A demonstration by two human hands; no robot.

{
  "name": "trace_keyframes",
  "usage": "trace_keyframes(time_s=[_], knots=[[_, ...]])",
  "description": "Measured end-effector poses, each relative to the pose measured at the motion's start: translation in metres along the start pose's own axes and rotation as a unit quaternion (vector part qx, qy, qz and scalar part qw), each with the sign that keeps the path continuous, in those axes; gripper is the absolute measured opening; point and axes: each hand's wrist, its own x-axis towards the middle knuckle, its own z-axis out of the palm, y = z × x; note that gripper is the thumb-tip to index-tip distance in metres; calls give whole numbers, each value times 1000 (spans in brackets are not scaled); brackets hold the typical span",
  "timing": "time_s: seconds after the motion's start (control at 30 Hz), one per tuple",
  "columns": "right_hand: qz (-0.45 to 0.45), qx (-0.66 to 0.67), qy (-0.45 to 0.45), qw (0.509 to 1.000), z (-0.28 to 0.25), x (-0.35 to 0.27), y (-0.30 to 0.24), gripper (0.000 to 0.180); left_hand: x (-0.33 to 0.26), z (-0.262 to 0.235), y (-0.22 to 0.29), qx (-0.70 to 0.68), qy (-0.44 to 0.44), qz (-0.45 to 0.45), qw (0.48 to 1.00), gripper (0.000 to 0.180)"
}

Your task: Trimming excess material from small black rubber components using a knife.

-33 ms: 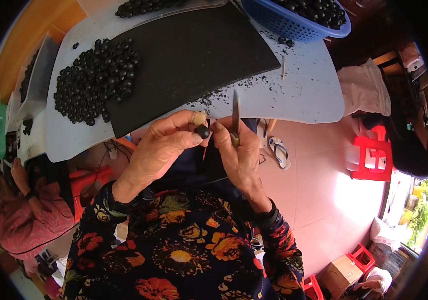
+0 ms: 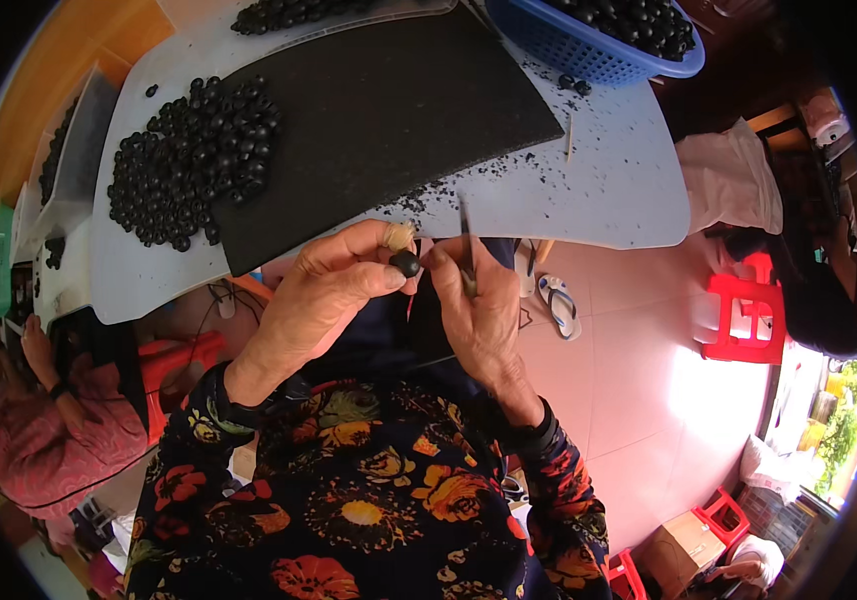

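The left hand (image 2: pixel 334 285) pinched 1 small black ball (image 2: pixel 406 263) between thumb and fingers, just off the near edge of the pale tabletop (image 2: pixel 609 180). The right hand (image 2: pixel 479 305) was closed around a thin dark tool (image 2: pixel 467 250), held upright beside the ball. A black mat (image 2: pixel 389 110) and a heap of black balls (image 2: pixel 194 160) lay on the tabletop beyond.

The scene is viewed steeply downward from a head-worn fisheye camera, close above the table (image 2: pixel 599 190), with straight edges bent.
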Motion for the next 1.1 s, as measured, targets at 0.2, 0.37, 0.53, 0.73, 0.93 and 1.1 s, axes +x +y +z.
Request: trace_keyframes(time_s=[0.2, 0.37, 0.53, 0.73, 0.93, 1.1], knots=[[-175, -166, -46, 969, 1, 0, 5, 12, -1, -2, 1, -1, 16, -17, 1000, 24], [-193, -211, -50, 957, 1, 4, 9, 15, 4, -9, -4, 12, 20, -19, 1000, 28], [-195, -212, -51, 956, 1, 5, 9, 16, 3, -5, 0, 20, 29, -32, 999, 26], [-202, -240, -58, 948, -2, 5, 11, 19, 4, -3, 1, 40, 32, -55, 997, 27], [-201, -242, -59, 948, -3, 4, 14, 20, 4, 0, 0, 49, 51, -63, 995, 28], [-198, -245, -58, 947, -3, 3, 11, 20, 4, 0, 1, 45, 44, -70, 996, 30]])
